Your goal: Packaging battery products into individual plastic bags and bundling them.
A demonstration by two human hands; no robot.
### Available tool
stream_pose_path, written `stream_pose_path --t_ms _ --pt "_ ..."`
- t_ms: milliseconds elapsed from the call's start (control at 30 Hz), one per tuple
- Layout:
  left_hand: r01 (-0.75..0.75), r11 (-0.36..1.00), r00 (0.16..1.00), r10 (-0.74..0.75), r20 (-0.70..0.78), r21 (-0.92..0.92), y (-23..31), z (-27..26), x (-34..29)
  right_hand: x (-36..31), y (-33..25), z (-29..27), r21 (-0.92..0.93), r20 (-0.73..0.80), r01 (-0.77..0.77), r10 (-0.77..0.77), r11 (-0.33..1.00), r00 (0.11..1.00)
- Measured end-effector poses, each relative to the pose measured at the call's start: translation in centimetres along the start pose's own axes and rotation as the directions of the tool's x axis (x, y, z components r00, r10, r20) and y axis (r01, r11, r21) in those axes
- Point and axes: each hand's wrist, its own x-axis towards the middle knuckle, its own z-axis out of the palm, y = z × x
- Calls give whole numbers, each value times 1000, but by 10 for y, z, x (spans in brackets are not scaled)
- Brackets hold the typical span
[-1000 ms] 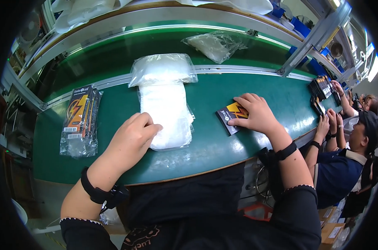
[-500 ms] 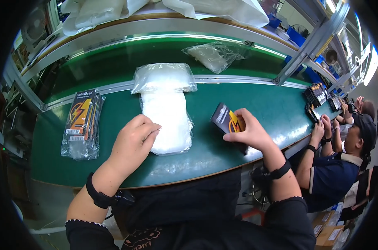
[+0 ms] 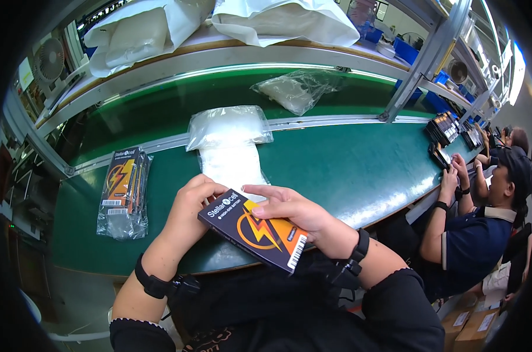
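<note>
The right hand (image 3: pixel 304 215) grips a flat black-and-orange cardboard box (image 3: pixel 255 232); left hand (image 3: pixel 190 204) at its ten o'clock, grasp unclear.

I noted my flat printed box (image 3: pixel 234 220) as black, with an orange lower corner, white lettering (image 3: pixel 223 204), a yellow lightning bolt (image 3: pixel 256 224) ringed in yellow-orange, and a black-and-white barcode (image 3: pixel 297 253). The bagged boxes (image 3: pixel 120 182) showed the same pattern. The plastic bags (image 3: pixel 229 167) were milky white, the tabletop (image 3: pixel 336 155) green. My wrist straps (image 3: pixel 153 286) and sleeves (image 3: pixel 404 311) were black, the latter edged in white. A co-worker's shirt (image 3: pixel 468 249) was navy, its collar (image 3: pixel 496 214) beige.
</note>
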Motion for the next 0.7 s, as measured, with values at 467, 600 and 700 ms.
stream_pose_path --t_ms 467,600,700 --pt "199 966 979 -187 85 -163 -4 -6 4 3 -1 -7 -152 -18 -49 47 987 999" --pt "209 973 977 -202 74 -96 -10 -11 -1 3 -4 -8 -172 -13 -39 38 984 999" --pt "210 977 978 -209 20 -32 -7 -12 -7 -1 2 -8 -198 -84 7 -24 980 996"
